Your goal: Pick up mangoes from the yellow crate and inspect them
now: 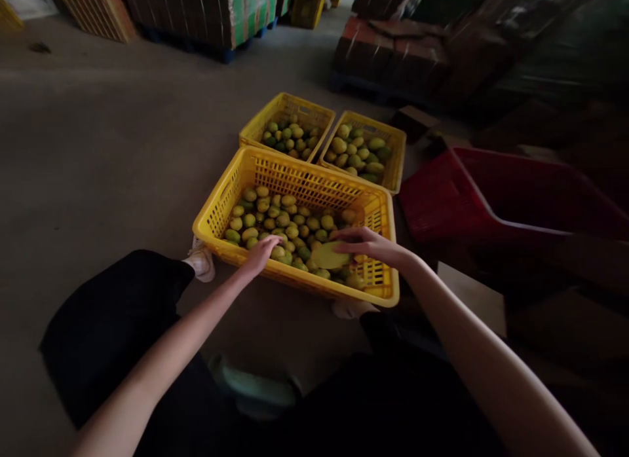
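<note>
A yellow plastic crate (304,175) with slotted walls stands on the floor between my feet, holding many yellow-green mangoes (272,215). Inside its right part, my right hand (368,243) has its fingers over a larger-looking pale green-yellow mango (330,255), gripping it from the right side. My left hand (262,254) reaches across the near rim, low over the fruit, its fingers loosely bent with no held mango visible. Whether its fingertips touch the mangoes below, I cannot tell. My thumbs are mostly hidden.
Two more yellow crates of mangoes, a left one (250,126) and a right one (399,165), stand just behind. A red crate (435,195) is to the right, near a cardboard piece (472,293). Stacked boxes on pallets (393,51) stand farther back. I sit on a low greenish seat (255,385).
</note>
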Action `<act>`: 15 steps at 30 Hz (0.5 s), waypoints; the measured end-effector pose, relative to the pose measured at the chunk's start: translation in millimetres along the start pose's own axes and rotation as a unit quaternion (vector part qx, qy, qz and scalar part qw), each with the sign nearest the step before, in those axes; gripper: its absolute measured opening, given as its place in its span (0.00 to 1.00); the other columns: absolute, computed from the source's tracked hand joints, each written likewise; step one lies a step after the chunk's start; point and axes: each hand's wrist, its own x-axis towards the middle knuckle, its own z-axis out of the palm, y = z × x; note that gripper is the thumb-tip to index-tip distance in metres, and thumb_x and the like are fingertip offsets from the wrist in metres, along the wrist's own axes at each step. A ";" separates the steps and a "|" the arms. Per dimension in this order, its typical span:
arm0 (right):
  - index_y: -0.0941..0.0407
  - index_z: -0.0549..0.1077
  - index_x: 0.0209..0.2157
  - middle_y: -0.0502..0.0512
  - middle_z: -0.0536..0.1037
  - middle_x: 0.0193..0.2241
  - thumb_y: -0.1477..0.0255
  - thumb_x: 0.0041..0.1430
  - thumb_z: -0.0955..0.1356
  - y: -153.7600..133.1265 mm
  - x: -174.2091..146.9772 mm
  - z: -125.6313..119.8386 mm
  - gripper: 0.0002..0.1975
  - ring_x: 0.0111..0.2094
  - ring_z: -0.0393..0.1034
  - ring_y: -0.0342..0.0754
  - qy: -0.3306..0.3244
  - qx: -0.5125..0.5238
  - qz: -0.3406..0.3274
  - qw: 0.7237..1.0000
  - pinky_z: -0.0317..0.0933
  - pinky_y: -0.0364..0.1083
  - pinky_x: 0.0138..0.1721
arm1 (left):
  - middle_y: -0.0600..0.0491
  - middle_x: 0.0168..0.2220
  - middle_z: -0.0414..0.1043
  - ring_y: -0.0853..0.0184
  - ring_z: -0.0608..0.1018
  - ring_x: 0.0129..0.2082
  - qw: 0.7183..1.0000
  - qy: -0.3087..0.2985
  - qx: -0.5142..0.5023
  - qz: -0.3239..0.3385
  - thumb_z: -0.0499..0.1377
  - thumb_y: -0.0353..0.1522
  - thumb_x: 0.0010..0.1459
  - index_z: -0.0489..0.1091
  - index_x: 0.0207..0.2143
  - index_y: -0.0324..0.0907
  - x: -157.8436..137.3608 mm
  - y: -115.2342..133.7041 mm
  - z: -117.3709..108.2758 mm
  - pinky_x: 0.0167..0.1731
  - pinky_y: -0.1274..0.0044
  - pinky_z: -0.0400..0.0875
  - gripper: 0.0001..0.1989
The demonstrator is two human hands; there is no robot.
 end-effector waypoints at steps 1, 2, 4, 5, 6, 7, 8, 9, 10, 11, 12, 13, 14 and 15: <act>0.65 0.77 0.42 0.47 0.74 0.22 0.90 0.52 0.66 -8.4 -10.2 18.5 0.17 0.18 0.63 0.38 -0.038 -0.040 -0.013 0.998 0.57 0.36 0.17 | 0.44 0.45 0.77 0.58 0.77 0.47 0.987 -0.094 -0.114 -0.071 0.46 0.40 0.62 0.73 0.41 0.40 -4.9 12.8 10.5 0.51 0.65 0.68 0.19; 0.65 0.77 0.42 0.46 0.73 0.21 0.89 0.53 0.66 -14.9 -18.7 36.6 0.16 0.18 0.63 0.37 -0.063 -0.069 -0.037 0.995 0.56 0.35 0.18 | 0.44 0.42 0.77 0.59 0.78 0.43 0.950 -0.175 -0.220 -0.133 0.45 0.42 0.63 0.72 0.42 0.39 -11.6 24.1 19.9 0.46 0.66 0.71 0.22; 0.63 0.79 0.37 0.45 0.73 0.22 0.87 0.53 0.68 -21.8 -29.6 66.2 0.12 0.22 0.64 0.36 -0.054 -0.118 -0.136 0.982 0.58 0.35 0.23 | 0.45 0.36 0.77 0.62 0.79 0.36 0.861 -0.260 -0.379 -0.216 0.43 0.44 0.64 0.71 0.43 0.36 -28.5 40.7 33.0 0.38 0.71 0.74 0.24; 0.61 0.79 0.35 0.45 0.73 0.23 0.85 0.51 0.71 -22.3 -31.7 75.4 0.10 0.24 0.65 0.37 -0.030 -0.167 -0.204 0.964 0.59 0.36 0.27 | 0.45 0.34 0.77 0.64 0.79 0.33 0.831 -0.265 -0.426 -0.239 0.44 0.43 0.64 0.70 0.43 0.35 -37.4 46.2 35.6 0.34 0.74 0.74 0.23; 0.59 0.79 0.34 0.45 0.73 0.24 0.83 0.49 0.73 -21.2 -31.6 79.8 0.09 0.27 0.66 0.39 0.001 -0.220 -0.267 0.938 0.60 0.37 0.30 | 0.46 0.33 0.76 0.66 0.79 0.31 0.817 -0.251 -0.452 -0.256 0.44 0.41 0.65 0.70 0.42 0.35 -45.6 50.6 35.5 0.32 0.76 0.74 0.21; 0.57 0.79 0.33 0.46 0.74 0.25 0.80 0.47 0.75 -18.5 -29.2 79.3 0.09 0.30 0.67 0.40 0.034 -0.279 -0.318 0.906 0.61 0.39 0.34 | 0.47 0.32 0.76 0.67 0.78 0.29 0.814 -0.229 -0.460 -0.270 0.45 0.39 0.65 0.70 0.42 0.35 -52.3 54.5 32.6 0.30 0.77 0.74 0.19; 0.56 0.79 0.33 0.47 0.74 0.26 0.77 0.47 0.76 -14.3 -24.6 74.0 0.09 0.32 0.68 0.42 0.063 -0.334 -0.346 0.875 0.62 0.40 0.37 | 0.47 0.31 0.76 0.68 0.78 0.29 0.820 -0.206 -0.456 -0.279 0.46 0.38 0.65 0.69 0.42 0.35 -57.2 58.5 27.1 0.29 0.78 0.74 0.18; 0.55 0.78 0.33 0.48 0.75 0.27 0.74 0.47 0.76 -8.9 -18.3 64.4 0.09 0.34 0.68 0.44 0.090 -0.377 -0.349 0.853 0.62 0.42 0.39 | 0.48 0.32 0.76 0.68 0.78 0.30 0.831 -0.183 -0.446 -0.279 0.47 0.37 0.64 0.69 0.42 0.35 -60.0 63.2 19.5 0.29 0.78 0.74 0.17; 0.55 0.77 0.31 0.49 0.75 0.27 0.72 0.47 0.76 -2.3 -10.5 51.4 0.08 0.35 0.69 0.46 0.119 -0.402 -0.328 0.847 0.62 0.43 0.41 | 0.47 0.33 0.76 0.67 0.78 0.31 0.846 -0.161 -0.432 -0.269 0.47 0.37 0.64 0.69 0.44 0.35 -60.7 68.5 10.1 0.30 0.77 0.75 0.17; 0.54 0.76 0.29 0.49 0.75 0.27 0.71 0.47 0.76 5.3 -1.9 36.2 0.07 0.37 0.70 0.48 0.145 -0.415 -0.289 0.851 0.61 0.44 0.41 | 0.47 0.34 0.76 0.66 0.78 0.33 0.863 -0.138 -0.417 -0.251 0.48 0.37 0.64 0.69 0.45 0.35 -59.5 74.6 -0.5 0.31 0.77 0.75 0.18; 0.54 0.74 0.26 0.50 0.74 0.25 0.72 0.46 0.76 13.7 7.1 19.9 0.08 0.38 0.70 0.49 0.179 -0.409 -0.236 0.863 0.61 0.44 0.41 | 0.46 0.36 0.76 0.65 0.78 0.35 0.881 -0.113 -0.401 -0.224 0.48 0.37 0.63 0.69 0.47 0.35 -56.6 80.9 -12.0 0.33 0.75 0.76 0.19; 0.54 0.72 0.23 0.51 0.73 0.23 0.73 0.45 0.77 22.5 15.9 3.7 0.10 0.40 0.71 0.51 0.211 -0.388 -0.179 0.879 0.61 0.43 0.41 | 0.46 0.37 0.76 0.63 0.78 0.38 0.901 -0.085 -0.379 -0.193 0.48 0.37 0.63 0.69 0.49 0.35 -52.4 87.1 -23.8 0.35 0.73 0.76 0.20; 0.54 0.69 0.20 0.51 0.72 0.21 0.75 0.45 0.77 31.4 24.4 -11.8 0.13 0.41 0.71 0.52 0.227 -0.378 -0.149 0.885 0.61 0.44 0.40 | 0.45 0.38 0.76 0.61 0.78 0.41 0.920 -0.055 -0.354 -0.157 0.47 0.38 0.63 0.69 0.51 0.36 -47.5 92.7 -35.4 0.38 0.70 0.77 0.21; 0.53 0.67 0.17 0.52 0.70 0.18 0.77 0.44 0.76 40.1 32.4 -25.7 0.15 0.40 0.72 0.54 0.237 -0.369 -0.127 0.890 0.61 0.45 0.39 | 0.46 0.40 0.76 0.59 0.77 0.44 0.937 -0.025 -0.328 -0.119 0.46 0.38 0.63 0.68 0.52 0.37 -42.2 97.3 -46.5 0.41 0.68 0.77 0.22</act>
